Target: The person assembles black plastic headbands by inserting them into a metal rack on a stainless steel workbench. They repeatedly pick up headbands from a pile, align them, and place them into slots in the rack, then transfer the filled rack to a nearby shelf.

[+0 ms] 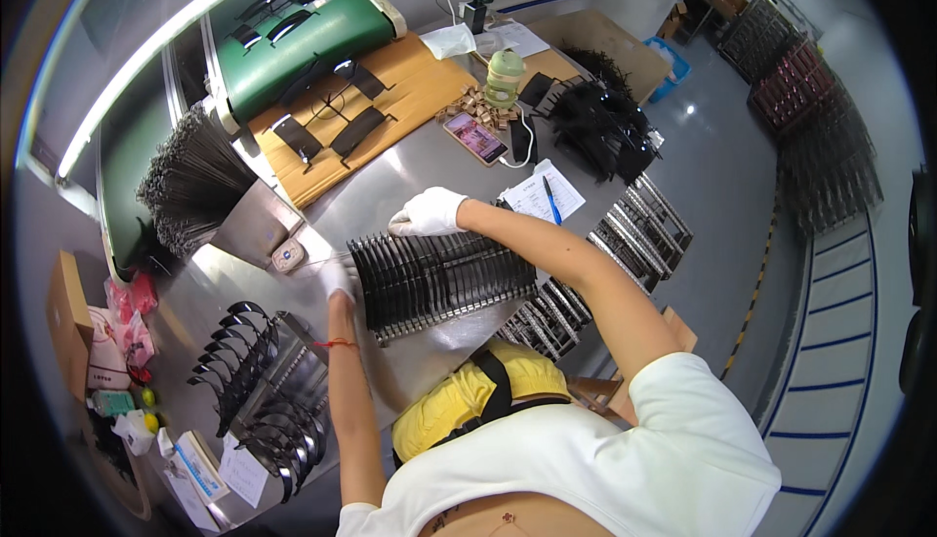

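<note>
A rack of thin, black, curved pieces (444, 278) standing in a close row lies on the metal table in front of me. My right hand (429, 213), in a white glove, is at the far edge of this row towards its left end. Its fingers are bent and pressed together; what they hold, if anything, is hidden. Beside the row's left end is my left hand (336, 278), also gloved in white. Its fingers are hard to make out, and a thin line like a wire or rod runs near them.
A bundle of thin metal rods (195, 181) stands at the left. Near left is another rack of black curved pieces (234, 356). Metal racks (639, 229) sit to the right. A phone (475, 138), a green bottle (504, 78) and a wooden board (410, 73) lie beyond; a green conveyor belt (303, 49) is far left.
</note>
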Available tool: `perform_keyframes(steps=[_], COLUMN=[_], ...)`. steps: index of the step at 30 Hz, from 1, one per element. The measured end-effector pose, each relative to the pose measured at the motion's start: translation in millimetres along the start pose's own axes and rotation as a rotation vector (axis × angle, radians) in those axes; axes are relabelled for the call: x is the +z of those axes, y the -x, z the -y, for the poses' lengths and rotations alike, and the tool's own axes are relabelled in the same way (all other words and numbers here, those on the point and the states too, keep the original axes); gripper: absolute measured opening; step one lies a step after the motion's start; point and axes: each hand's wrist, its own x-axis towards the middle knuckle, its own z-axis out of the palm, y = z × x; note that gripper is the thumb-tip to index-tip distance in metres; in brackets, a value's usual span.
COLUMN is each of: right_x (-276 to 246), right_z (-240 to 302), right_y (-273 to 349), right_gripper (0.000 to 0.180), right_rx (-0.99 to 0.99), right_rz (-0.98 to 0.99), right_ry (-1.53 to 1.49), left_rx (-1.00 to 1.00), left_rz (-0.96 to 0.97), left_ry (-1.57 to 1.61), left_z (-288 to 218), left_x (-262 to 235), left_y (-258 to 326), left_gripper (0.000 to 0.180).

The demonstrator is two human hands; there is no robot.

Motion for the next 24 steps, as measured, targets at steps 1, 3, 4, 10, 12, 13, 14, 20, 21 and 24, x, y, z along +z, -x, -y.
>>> perform_keyframes(steps=[1,3,4,10,12,13,14,20,21,24], right_x=[-1,-1,0,10,9,7,5,4,5,6], right_z=[0,-1,-2,-7,-12,-15,-21,-46,-46,-52], right_y=[2,6,7,-1,1,2,8,36,37,38], right_gripper=[0.051,0.048,0.047,0.045,0.045,0.046,0.047,0.055,0.055,0.055], right_rx=[0.018,-0.07,-0.027,-0.017,-0.119,-0.055,-0.065,0.112,0.056,0.007], right_rz=[-0.021,-0.059,-0.073,-0.132,-0.118,-0.092,-0.078,0.015,-0.004,-0.042], right_ry=[0.017,-0.032,-0.009,-0.032,-0.049,-0.014,-0.016,0.076,0.05,0.024], left_rx=[0.135,-0.141,-0.236,-0.16,-0.173,-0.08,-0.078,0.286,0.391,0.342], left_rz=[-0.049,0.138,0.09,-0.102,0.026,0.011,0.002,-0.084,-0.025,0.055], left_ry=[-0.445,-0.365,-0.295,-0.033,-0.265,-0.228,-0.15,-0.263,-0.471,-0.285], left_z=[-2,-21,-34,-50,-31,-23,-18,2,5,8], left_x=[3,-6,-15,-14,0,6,6,-3,-2,6], left_y=[1,3,4,13,16,16,16,-4,-5,-2], left_gripper=[0.036,0.032,0.032,0.035,0.037,0.036,0.035,0.022,0.019,0.016])
